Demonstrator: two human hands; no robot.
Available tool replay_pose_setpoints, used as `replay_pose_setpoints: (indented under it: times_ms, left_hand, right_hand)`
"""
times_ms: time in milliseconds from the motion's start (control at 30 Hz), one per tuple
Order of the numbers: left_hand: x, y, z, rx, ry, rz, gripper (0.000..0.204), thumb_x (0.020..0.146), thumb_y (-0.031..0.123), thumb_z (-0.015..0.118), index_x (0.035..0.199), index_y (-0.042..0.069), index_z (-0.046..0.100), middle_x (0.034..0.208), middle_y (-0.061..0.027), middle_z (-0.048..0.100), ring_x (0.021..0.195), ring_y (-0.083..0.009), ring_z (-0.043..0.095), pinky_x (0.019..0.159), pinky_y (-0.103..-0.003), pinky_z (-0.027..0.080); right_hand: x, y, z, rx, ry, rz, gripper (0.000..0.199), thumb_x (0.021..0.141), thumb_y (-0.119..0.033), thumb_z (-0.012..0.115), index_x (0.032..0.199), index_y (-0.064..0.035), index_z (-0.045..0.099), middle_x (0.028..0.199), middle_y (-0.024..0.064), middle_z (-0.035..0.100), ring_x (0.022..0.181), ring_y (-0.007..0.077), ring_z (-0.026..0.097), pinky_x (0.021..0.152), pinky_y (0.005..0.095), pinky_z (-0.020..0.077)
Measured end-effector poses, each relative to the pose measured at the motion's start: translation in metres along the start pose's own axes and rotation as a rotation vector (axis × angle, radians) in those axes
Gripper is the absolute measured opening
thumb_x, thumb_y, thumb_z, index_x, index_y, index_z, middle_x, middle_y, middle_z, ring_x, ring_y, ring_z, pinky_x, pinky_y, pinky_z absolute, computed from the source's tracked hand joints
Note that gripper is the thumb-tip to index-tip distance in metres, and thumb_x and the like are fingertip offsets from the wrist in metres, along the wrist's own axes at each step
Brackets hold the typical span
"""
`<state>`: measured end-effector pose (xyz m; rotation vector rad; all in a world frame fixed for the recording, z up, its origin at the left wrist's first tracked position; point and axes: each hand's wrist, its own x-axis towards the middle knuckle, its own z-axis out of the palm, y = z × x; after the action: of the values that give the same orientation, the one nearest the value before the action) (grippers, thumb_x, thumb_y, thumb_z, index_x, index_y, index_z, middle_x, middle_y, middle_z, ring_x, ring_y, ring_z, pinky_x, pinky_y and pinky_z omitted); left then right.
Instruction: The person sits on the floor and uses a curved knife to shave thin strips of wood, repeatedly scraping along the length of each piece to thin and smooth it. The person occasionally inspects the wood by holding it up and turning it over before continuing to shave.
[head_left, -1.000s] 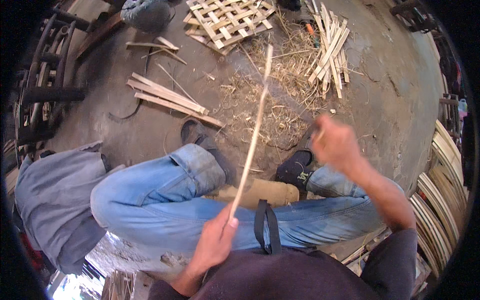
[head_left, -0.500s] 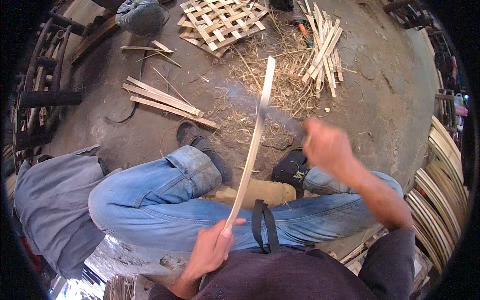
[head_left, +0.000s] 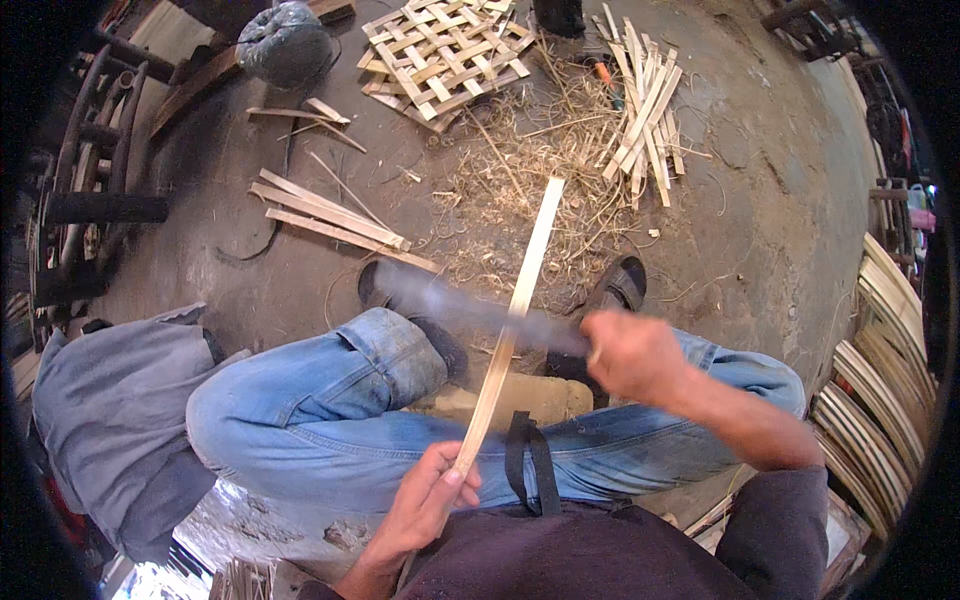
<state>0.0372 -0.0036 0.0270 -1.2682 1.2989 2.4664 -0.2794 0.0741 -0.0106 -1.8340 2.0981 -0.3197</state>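
Note:
My left hand [head_left: 432, 492] is closed round the lower end of a long, pale bamboo strip [head_left: 540, 232], which slants up and away over my crossed legs. In my right hand [head_left: 637, 357] is the handle of a large knife [head_left: 455, 305], its blade smeared by motion. The blade points left and crosses the strip at about its middle; whether it cuts into the strip I cannot tell. A yellowish wooden block [head_left: 540, 397] lies between my legs, below the strip.
Curly shavings [head_left: 560, 165] cover the floor ahead. Beyond them are a woven bamboo panel [head_left: 445, 55] and a pile of strips [head_left: 645, 110]. More strips [head_left: 325, 212] lie left. Bent strips [head_left: 880, 420] are stacked at right, a grey cloth [head_left: 120, 420] at left.
The knife and my right hand have come nearer to me and left along the strip. The strip's far end has dropped closer and slightly right. My left hand keeps its grip.

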Motion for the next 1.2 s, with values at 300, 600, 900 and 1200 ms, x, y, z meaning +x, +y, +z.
replay_pose_setpoints:
  times_ms: [300,600,900,1200]
  left_hand:
    - [0.023,0.009,0.005,-0.483,-0.043,-0.187,0.033,0.103,0.028,0.041,0.119,0.001,0.05,0.076,0.0013,0.042,0.056,-0.0061,0.033,0.051,-0.021,0.031]
    - [0.019,0.013,0.014,-0.223,0.053,-0.209,0.037,0.106,0.036,0.037,0.096,0.002,0.051,0.065,0.003,0.035,0.05,-0.006,0.032,0.044,-0.022,0.031]
    - [0.01,0.006,0.013,-0.194,0.035,-0.192,0.034,0.106,0.033,0.036,0.094,0.003,0.049,0.064,0.0037,0.035,0.05,-0.0059,0.032,0.044,-0.023,0.03]
    - [-0.006,0.003,0.012,-0.123,0.041,-0.216,0.033,0.106,0.031,0.036,0.098,0.002,0.05,0.064,0.0041,0.034,0.049,-0.0058,0.031,0.043,-0.023,0.03]
  right_hand:
    - [0.021,0.028,-0.013,-0.057,0.178,0.155,0.01,0.083,-0.007,0.054,0.092,-0.0048,0.056,0.076,0.0151,0.064,0.068,0.031,0.067,0.059,0.0438,0.0547]
    - [-0.023,-0.019,0.015,0.011,-0.038,-0.073,0.01,0.077,-0.012,0.061,0.083,-0.0093,0.054,0.068,0.0078,0.058,0.057,0.029,0.063,0.049,0.0415,0.049]
    - [0.009,0.033,0.002,0.028,-0.133,0.201,0.011,0.082,-0.008,0.056,0.092,-0.0037,0.052,0.077,0.0202,0.062,0.071,0.0388,0.066,0.057,0.0491,0.0534]
    - [0.039,0.078,-0.017,0.103,0.166,0.348,0.015,0.078,-0.011,0.06,0.088,-0.002,0.053,0.071,0.0206,0.06,0.07,0.0406,0.066,0.06,0.0492,0.0528]
